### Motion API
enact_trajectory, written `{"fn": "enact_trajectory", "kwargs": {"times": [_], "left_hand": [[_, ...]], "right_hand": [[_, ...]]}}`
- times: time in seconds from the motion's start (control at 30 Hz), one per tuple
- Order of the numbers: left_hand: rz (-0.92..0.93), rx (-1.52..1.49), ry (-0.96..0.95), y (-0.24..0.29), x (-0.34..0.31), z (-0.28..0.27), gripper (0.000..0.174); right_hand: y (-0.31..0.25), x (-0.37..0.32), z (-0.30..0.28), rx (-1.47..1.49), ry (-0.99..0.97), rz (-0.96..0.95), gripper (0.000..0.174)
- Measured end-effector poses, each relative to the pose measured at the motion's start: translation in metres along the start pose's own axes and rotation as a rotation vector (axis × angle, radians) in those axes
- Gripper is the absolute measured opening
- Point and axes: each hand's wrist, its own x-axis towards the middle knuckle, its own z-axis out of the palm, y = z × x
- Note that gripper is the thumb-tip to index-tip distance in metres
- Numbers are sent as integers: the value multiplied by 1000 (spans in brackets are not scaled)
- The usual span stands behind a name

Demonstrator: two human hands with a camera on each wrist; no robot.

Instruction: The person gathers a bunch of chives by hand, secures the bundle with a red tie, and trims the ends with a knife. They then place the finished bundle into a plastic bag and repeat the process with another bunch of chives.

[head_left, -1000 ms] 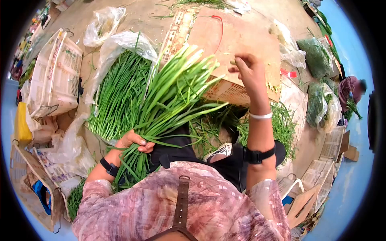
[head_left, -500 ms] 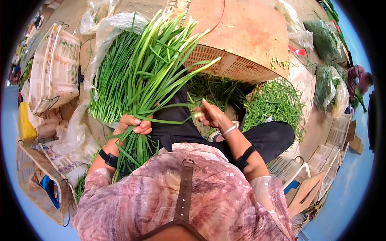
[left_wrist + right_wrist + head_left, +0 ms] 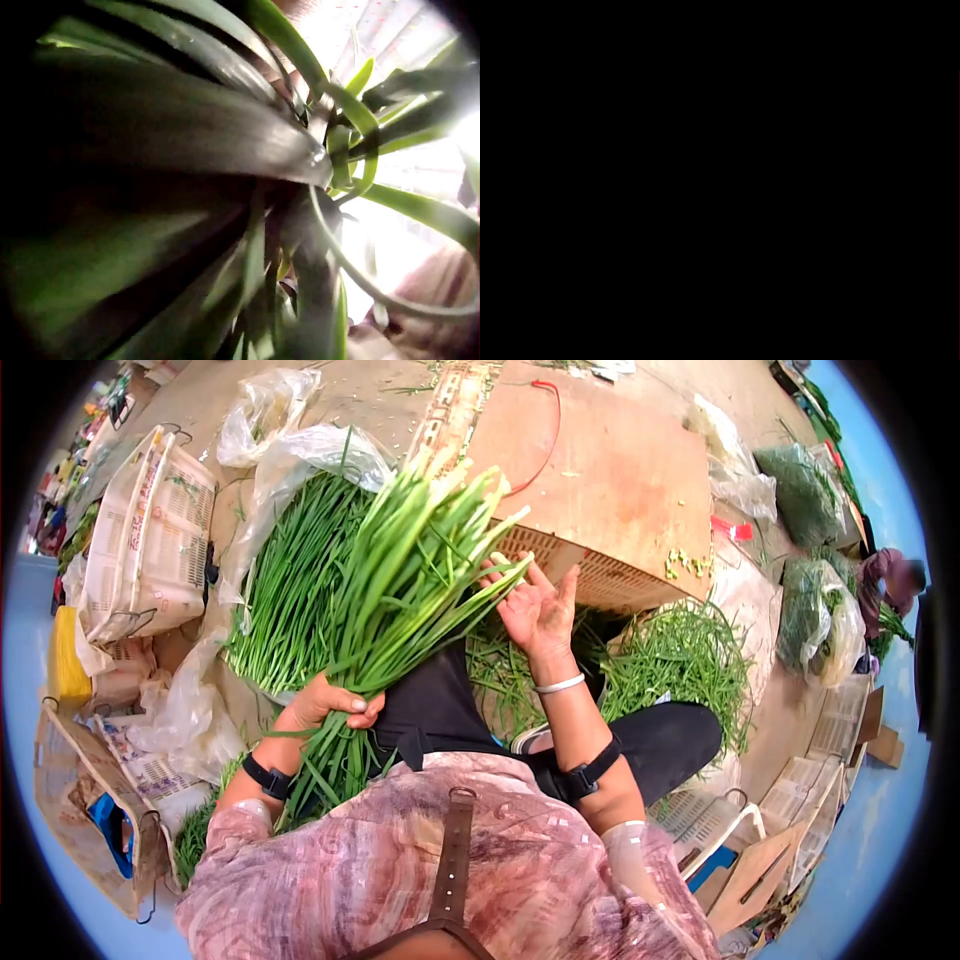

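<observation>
In the head view my left hand (image 3: 338, 703) grips a thick bunch of Chinese chives (image 3: 405, 575) around its leafy part. The pale stem ends fan out up and to the right, and leaf tips hang below the fist. My right hand (image 3: 535, 605) is at the right side of the bunch, palm turned up, its fingers extended at the pale ends of a few outer stems. Behind the held bunch, a pile of chives (image 3: 295, 570) lies in a clear plastic bag (image 3: 335, 450). Chive leaves (image 3: 187, 120) fill the left wrist view up close; the right wrist view is black.
A wooden board (image 3: 600, 470) on a crate stands ahead, with a red cord (image 3: 555, 430) and small scraps on it. Loose green trimmings (image 3: 680, 665) are heaped by the right knee. White plastic crates (image 3: 150, 540) stand left. Filled bags (image 3: 800, 490) and another person (image 3: 885, 585) are far right.
My right hand swung from over the board down to near the lap with a bent leaf, then back up to the stem ends. My left hand keeps its grip on the chives.
</observation>
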Motion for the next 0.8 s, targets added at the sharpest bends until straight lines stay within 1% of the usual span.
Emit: {"fn": "enact_trajectory", "kwargs": {"times": [0.03, 0.07, 0.1, 0.13, 0.17, 0.2, 0.23, 0.27, 0.33, 0.37, 0.4, 0.47, 0.5, 0.53, 0.57, 0.6, 0.63, 0.67, 0.7, 0.73, 0.77, 0.8], "left_hand": [[-22, 94, 42, 5, -1, 6, 58], [-31, 224, 76, 5, -1, 6, 53], [-26, 331, 37, 9, 0, 7, 49], [-22, 437, -1, 13, 1, 7, 45], [-16, 437, -5, 13, 1, 6, 45], [-12, 552, 21, 14, 0, 5, 40], [-8, 668, 47, 15, 0, 7, 36], [-3, 667, 43, 18, 0, 12, 36], [148, 1239, 66, 28, -3, 39, 31], [469, 1392, -5, 12, 1, 19, 42], [465, 1389, -9, 12, -2, 26, 42], [126, 1517, 150, 19, -7, 47, 40], [70, 1555, 115, 17, -4, 48, 42], [72, 1554, 115, 16, -3, 52, 42], [-3, 1549, 68, 16, -3, 57, 42], [-79, 1540, 20, 14, -4, 61, 42], [0, 1461, -63, 3, -5, 49, 41], [-2, 1457, -60, -2, -4, 46, 41], [-82, 1271, -150, -5, -3, 44, 40], [-158, 1083, -235, -9, -3, 42, 40], [-255, 1030, -207, -10, -2, 39, 42], [-255, 1029, -201, -13, -4, 36, 42]], "right_hand": [[-3, 10, 3, 8, -75, -16, 82], [-4, 16, 5, 17, -149, -34, 93], [-5, 13, 40, -150, -138, -109, 109], [-8, 16, 45, -154, -143, -113, 109], [-11, 20, 48, -158, -190, -142, 109], [-13, 21, 52, -160, -234, -171, 110], [-13, 17, 55, -173, -197, -206, 112], [-17, 8, 57, -210, -210, -216, 112], [-17, -14, 71, -266, -175, -258, 115], [-17, -20, 76, -311, -94, -296, 115], [-18, -24, 77, -329, -81, -301, 111], [-24, -19, 57, -252, -60, -233, 98], [-25, -16, 52, -158, -106, -141, 90], [-25, -15, 48, -66, -151, -46, 82], [-27, -19, 44, -17, -154, -26, 72], [-27, -17, 39, 29, -148, 4, 69], [-27, -21, 35, 26, -156, -7, 68], [-26, -26, 31, 24, -164, -17, 67], [-26, -27, 29, 62, -118, -16, 58], [-27, -20, 15, 41, 20, 59, 43], [-23, -13, 9, 19, 113, 113, 37], [-17, -7, 5, -3, 205, 164, 30]]}}
